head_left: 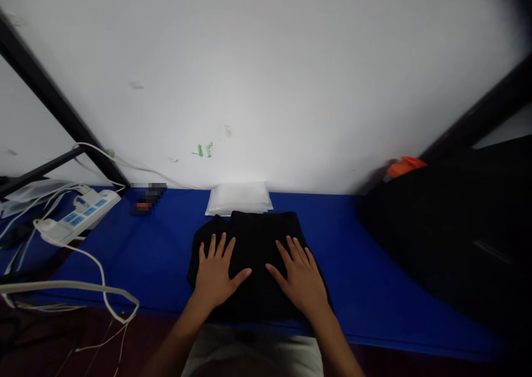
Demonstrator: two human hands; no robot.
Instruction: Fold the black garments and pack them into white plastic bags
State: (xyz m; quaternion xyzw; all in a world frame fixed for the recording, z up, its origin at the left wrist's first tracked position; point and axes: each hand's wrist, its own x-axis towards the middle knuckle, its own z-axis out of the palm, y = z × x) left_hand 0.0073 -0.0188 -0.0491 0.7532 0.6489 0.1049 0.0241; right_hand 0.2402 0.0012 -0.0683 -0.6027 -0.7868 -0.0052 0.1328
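Note:
A folded black garment point(254, 238) lies on the blue table surface point(158, 255) right in front of me. My left hand point(216, 274) rests flat on its left half, fingers spread and open. On the garment's right half my right hand point(300, 277) also lies flat with fingers apart. Neither hand holds anything. Just behind the garment, against the wall, sits a clear plastic bag point(239, 198).
A white power strip point(81, 215) with white cables point(103, 294) lies at the left edge. A small dark object point(145, 202) sits near the wall. A large pile of black fabric point(453, 238) fills the right side, with an orange item point(405, 166) behind it. Black metal frame bars stand either side.

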